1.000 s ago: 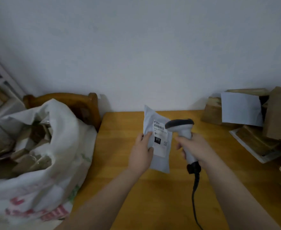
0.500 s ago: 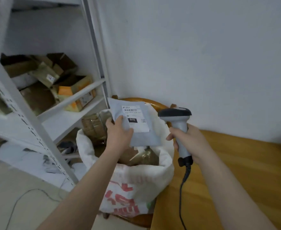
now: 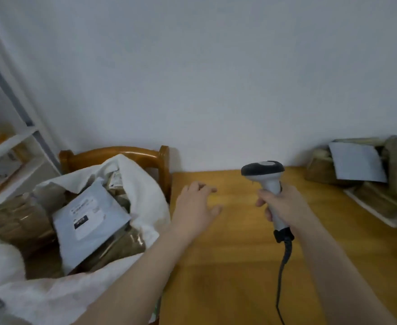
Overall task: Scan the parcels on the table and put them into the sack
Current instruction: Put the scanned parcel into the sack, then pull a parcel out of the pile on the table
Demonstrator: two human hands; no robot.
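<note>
In the white sack (image 3: 52, 296) at the left, a grey mailer (image 3: 91, 221) lies label-up and tilted on top of brown taped parcels (image 3: 21, 221), touching them. The sack's mouth gapes wide, and the curved back of a wooden chair (image 3: 122, 153) rises behind it, just beside the left end of the counter (image 3: 228, 266).

The left hand (image 3: 196, 207) hangs over the counter's left edge, palm down, with its fingers loosely spread and nothing in them. The right hand (image 3: 284, 205) is wrapped round the handle of a scanner (image 3: 266, 174), which is held upright above the counter with its dark head on top (which way the window faces is hard to tell). A dark cable (image 3: 283, 266) drops from the handle's base towards the near edge.

At the counter's far right end, against the wall, sits a pile of parcels (image 3: 380, 200): brown packages, with one pale grey mailer (image 3: 357, 165) leaning on them. A white shelf (image 3: 12, 141) with blurred boxes stands at the far left.
</note>
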